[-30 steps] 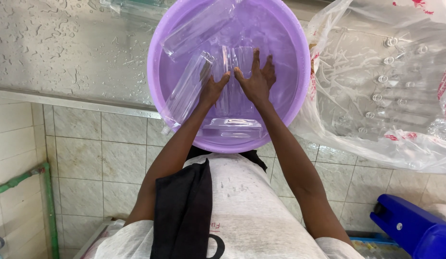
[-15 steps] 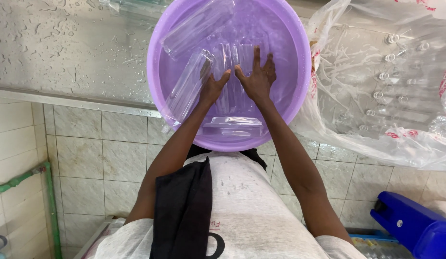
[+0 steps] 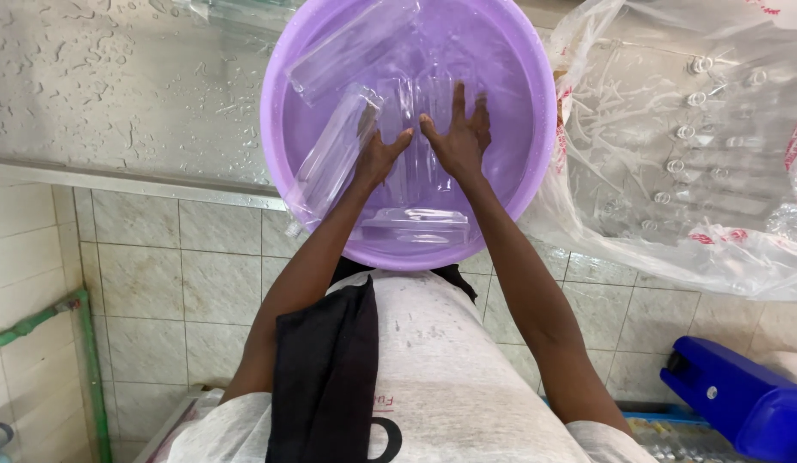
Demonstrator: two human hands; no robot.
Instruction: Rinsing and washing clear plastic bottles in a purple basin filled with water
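Bag (image 3: 699, 146) of clear plastic with red print lies right of the purple basin (image 3: 278, 111) on the wet counter (image 3: 115, 94), touching its rim, small clear bottles inside. Both hands are in the basin among clear containers (image 3: 334, 154): left hand (image 3: 380, 159) narrow, fingers together; right hand (image 3: 460, 137) spread wide, flat, gripping nothing. Blue jug (image 3: 742, 403) stands on the floor, lower right; green pipe (image 3: 81, 343) runs down the tiled wall, left.

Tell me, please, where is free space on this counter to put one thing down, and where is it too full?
The wet counter left of the purple basin is bare, bordered by the counter edge and the basin. Right of the basin, the plastic bag of bottles covers everything. Inside the basin it is crowded: clear bottles surround the left hand and right hand.
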